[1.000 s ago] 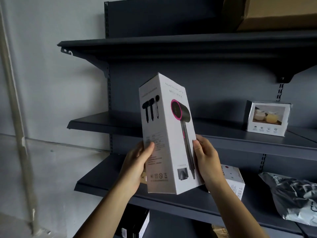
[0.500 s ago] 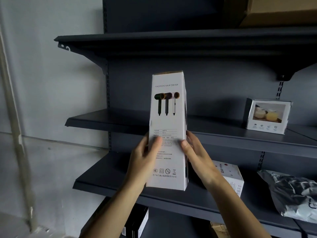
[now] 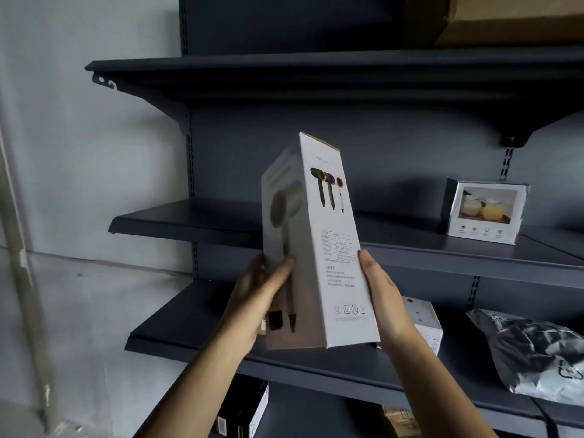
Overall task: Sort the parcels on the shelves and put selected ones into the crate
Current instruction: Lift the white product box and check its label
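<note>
A tall white hair dryer box [image 3: 328, 248] stands upright in the air in front of the dark shelves, tilted slightly left at the top. My left hand [image 3: 256, 301] grips its lower left side, thumb across the face that shows a pale dryer. My right hand [image 3: 384, 298] holds the lower right edge, thumb on the printed side with three small dryers. No crate is in view.
Dark metal shelves [image 3: 189, 221] fill the wall. A small white photo box [image 3: 486, 211] sits on the middle shelf at right. Behind my right hand lies a white box [image 3: 423, 324]; a grey plastic parcel [image 3: 537, 352] lies at right. A cardboard box [image 3: 512, 17] sits up top; a black-and-white box [image 3: 243, 412] below.
I have turned the box clockwise in my hands: the pink-dryer face went out of sight, the printed side swung right, and a pale dryer face now shows on the left.
</note>
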The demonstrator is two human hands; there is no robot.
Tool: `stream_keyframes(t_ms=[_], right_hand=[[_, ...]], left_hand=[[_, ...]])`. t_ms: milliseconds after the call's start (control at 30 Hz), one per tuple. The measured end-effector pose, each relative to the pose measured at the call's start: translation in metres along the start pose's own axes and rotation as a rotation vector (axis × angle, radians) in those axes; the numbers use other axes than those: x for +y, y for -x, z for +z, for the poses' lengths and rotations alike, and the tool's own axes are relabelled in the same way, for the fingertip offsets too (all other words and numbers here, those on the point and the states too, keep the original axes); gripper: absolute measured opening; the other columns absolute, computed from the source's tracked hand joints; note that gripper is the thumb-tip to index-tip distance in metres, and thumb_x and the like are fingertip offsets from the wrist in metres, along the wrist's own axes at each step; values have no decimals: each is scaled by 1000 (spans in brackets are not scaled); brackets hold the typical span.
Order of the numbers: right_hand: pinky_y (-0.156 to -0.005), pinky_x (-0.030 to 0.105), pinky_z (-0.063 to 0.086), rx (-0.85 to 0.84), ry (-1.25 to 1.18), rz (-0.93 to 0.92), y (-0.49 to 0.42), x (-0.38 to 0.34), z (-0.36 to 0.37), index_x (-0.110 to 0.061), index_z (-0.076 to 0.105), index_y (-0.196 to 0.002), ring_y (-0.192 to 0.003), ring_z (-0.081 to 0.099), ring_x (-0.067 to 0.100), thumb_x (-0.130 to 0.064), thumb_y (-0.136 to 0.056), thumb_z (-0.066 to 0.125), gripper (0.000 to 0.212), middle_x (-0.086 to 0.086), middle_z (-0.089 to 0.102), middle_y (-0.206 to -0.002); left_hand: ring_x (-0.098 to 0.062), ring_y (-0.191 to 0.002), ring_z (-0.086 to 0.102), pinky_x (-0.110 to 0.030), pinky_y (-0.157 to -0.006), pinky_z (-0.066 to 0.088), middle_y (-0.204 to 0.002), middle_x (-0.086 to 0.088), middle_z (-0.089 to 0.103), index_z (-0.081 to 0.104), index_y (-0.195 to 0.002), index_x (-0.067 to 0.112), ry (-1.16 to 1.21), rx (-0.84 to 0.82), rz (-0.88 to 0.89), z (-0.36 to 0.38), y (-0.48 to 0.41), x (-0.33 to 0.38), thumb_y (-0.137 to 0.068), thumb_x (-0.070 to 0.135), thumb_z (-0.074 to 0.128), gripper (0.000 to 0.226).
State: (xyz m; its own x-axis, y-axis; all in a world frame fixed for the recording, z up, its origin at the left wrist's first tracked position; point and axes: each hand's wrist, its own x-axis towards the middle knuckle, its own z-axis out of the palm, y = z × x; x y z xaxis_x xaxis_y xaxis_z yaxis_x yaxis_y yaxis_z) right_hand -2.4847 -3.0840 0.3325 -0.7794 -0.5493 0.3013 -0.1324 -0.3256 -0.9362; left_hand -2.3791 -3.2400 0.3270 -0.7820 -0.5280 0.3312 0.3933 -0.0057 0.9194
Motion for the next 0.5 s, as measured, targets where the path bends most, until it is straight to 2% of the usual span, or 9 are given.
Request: stream_keyframes(t_ms=[67,100,167,233,300,400,500], right_hand=[[-72,27,54,61,57,-82,-3,-3,1,-25,66,-113,-90,69,15,-28,-103,43,26,-1,74,-104],[-77,27,54,94,88,-106,-4,-5,0,-27,66,-114,-92,69,13,-25,-103,43,26,-5,73,-104],[-85,31,54,143,162,-141,-7,-4,-4,-36,65,-114,-99,67,13,-24,-104,42,28,-9,71,-106],[-88,38,55,135,199,-149,-9,-2,-7,-44,57,-119,-101,67,19,-22,-104,41,31,-8,69,-109],[-88,39,56,127,237,-163,-11,-1,-8,-44,48,-126,-98,68,19,-18,-104,42,34,-6,69,-107],[-85,40,58,85,290,-225,-11,-3,-8,-34,47,-131,-96,69,22,-11,-104,44,36,2,70,-105],[-85,33,57,77,311,-268,-14,-3,-12,-31,51,-132,-101,68,21,-4,-102,47,40,5,69,-108]], left_hand=[[13,-85,59,-11,-68,42,-102,26,62,53,-111,41,-17,41,11,0,-2,-1,-82,36,68,33],[16,-83,56,-10,-68,40,-101,31,57,48,-119,46,-35,51,14,-1,-5,-1,-86,32,66,39],[12,-91,56,-16,-76,43,-108,29,58,46,-131,45,-51,62,41,-3,-9,-4,-89,28,64,49],[5,-102,58,-27,-91,47,-112,26,61,49,-124,53,-86,62,62,-5,-10,-5,-87,33,66,45],[-2,-112,59,-37,-102,45,-120,21,62,51,-113,62,-128,52,75,-5,-10,-3,-79,44,63,40],[-8,-119,58,-47,-105,43,-126,16,63,54,-114,58,-127,42,98,-5,-10,4,-76,48,57,40],[-13,-116,61,-45,-103,44,-120,11,68,62,-118,42,-62,6,122,-4,-8,9,-80,42,53,39]])
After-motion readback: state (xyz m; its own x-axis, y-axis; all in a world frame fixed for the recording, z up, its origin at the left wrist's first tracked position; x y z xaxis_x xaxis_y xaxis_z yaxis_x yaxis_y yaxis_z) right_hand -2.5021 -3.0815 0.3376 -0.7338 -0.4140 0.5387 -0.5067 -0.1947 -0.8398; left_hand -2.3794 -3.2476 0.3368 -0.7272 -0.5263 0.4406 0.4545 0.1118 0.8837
